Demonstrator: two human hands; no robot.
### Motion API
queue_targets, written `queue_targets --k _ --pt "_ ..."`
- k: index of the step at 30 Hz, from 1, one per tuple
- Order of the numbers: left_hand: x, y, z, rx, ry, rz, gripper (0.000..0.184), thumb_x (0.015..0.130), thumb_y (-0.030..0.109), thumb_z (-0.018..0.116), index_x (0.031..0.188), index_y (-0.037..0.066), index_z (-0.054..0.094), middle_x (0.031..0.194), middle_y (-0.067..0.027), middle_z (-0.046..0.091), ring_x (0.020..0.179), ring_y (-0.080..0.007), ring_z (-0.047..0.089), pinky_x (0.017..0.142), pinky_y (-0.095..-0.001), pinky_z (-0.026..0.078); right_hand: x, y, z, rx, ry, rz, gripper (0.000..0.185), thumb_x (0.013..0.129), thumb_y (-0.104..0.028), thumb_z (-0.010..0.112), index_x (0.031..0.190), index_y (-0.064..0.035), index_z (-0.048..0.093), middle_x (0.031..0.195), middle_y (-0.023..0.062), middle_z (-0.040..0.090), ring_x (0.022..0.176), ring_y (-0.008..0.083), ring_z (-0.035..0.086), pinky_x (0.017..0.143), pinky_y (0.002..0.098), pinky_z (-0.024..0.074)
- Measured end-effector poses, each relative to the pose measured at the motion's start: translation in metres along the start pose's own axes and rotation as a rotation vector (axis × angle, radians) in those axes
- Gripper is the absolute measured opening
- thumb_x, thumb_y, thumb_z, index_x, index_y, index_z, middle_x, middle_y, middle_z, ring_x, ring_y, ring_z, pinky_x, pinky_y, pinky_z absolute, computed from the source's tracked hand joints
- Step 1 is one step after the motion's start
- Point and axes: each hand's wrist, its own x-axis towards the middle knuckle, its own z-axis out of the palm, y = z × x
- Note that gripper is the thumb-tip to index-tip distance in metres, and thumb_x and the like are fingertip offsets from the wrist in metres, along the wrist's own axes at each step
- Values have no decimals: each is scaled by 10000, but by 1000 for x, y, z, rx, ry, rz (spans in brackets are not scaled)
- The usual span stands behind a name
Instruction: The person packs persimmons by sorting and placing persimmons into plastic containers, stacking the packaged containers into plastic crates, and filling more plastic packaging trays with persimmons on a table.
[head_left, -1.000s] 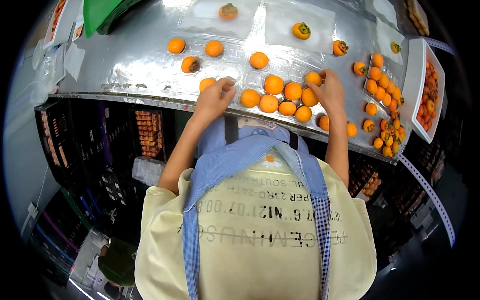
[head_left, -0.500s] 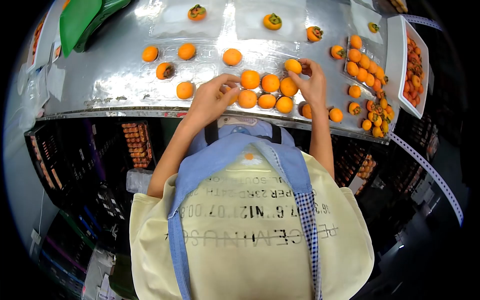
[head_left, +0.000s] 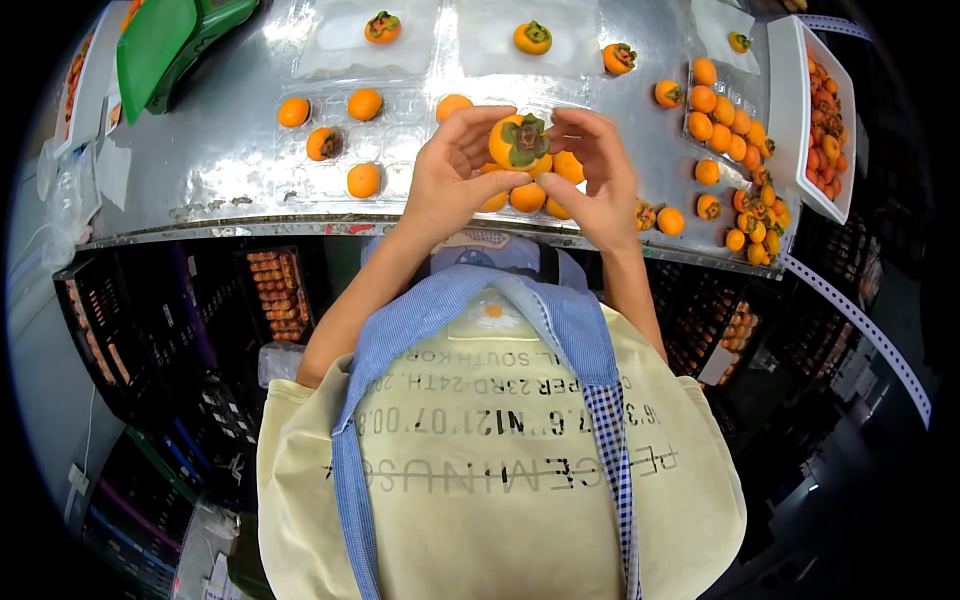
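An orange persimmon (head_left: 500, 145) is raised above the tabletop, its green-brown leafy calyx turned toward me. My left hand (head_left: 447, 175) curls around its left side, thumb below it. My right hand (head_left: 603, 185) closes in from the right, fingertips and thumb at the fruit's edge. Below and behind the hands, several persimmons (head_left: 527, 198) sit close together in a clear plastic tray, partly hidden. Another persimmon (head_left: 453, 107) lies just behind my left fingers.
A second clear tray (head_left: 395, 140) at left holds a few persimmons. More persimmons (head_left: 735, 147) are grouped at right, beside a white crate (head_left: 790, 110) of fruit. A green scoop-like container (head_left: 165, 60) stands at the back left. Dark crates (head_left: 100, 330) are under the metal table (head_left: 220, 150).
My right hand has brought a persimmon up and left from the tray. My left hand has left the front row and come up around it; the calyx now faces me.
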Motion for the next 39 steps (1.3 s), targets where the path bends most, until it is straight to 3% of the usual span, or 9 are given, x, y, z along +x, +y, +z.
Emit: queue_targets --k 4,9,18,21,24,27,33,36,39 --pt "-6 -6 -1 148 42 49 464 732 -63 634 1164 3 477 1121 -111 567 1041 -183 571 906 -299 463 2 1 12 -262 -65 -83 489 661 -132 778 1096 -38 576 1047 89 546 893 175 592 736 290 509" --pt "-8 -14 -4 264 76 148 435 718 -66 610 1134 13 509 1112 -104 575 1015 -186 589 893 -305 470 -1 9 15 -176 -54 -33 450 686 -109 759 1093 -31 584 1055 96 552 921 188 607 765 292 529" --pt "-7 -16 -3 239 123 131 456 673 -57 681 1098 23 536 1119 -111 577 1009 -190 591 862 -299 483 0 10 13 -142 -65 8 397 723 -106 734 1085 -27 591 1042 92 568 904 179 614 761 288 529" --pt "-7 -23 -4 508 120 297 420 664 -45 693 1058 37 571 1099 -110 582 1003 -214 583 842 -304 483 0 8 13 -170 -53 41 365 738 -91 712 1078 -25 598 1005 88 594 864 173 627 739 278 528" --pt "-4 -22 -3 572 145 364 394 657 -41 696 1028 46 595 1087 -112 580 1000 -240 571 835 -312 477 1 10 16 -159 -14 41 324 761 -77 678 1071 -19 606 990 96 623 831 165 636 724 269 526" --pt "-5 -25 -7 595 73 342 466 681 -101 690 1102 44 551 1152 -112 515 1084 -196 537 888 -302 485 0 14 15 -140 -4 53 302 788 -78 641 1081 -13 607 999 109 638 820 158 639 723 266 524" --pt "-6 -22 -3 442 58 203 517 687 -115 687 1155 8 505 1171 -114 511 1036 -203 569 882 -302 494 -1 19 10 -78 -45 122 325 832 -116 599 1142 -19 588 989 109 644 820 143 635 712 262 515" --pt "-6 -14 -1 84 72 -41 459 777 14 669 1198 7 488 1092 -124 568 828 -160 620 725 -257 515 0 13 9 -10 -46 218 347 835 -134 610 1164 -29 579 972 102 643 817 133 629 687 257 510" --pt "-2 -15 -10 -54 -37 -110 450 873 83 576 1279 -14 408 1092 -126 560 828 -171 617 717 -275 520 0 11 10 -26 -67 177 386 810 -134 650 1178 -47 576 967 92 636 799 124 623 661 243 505"
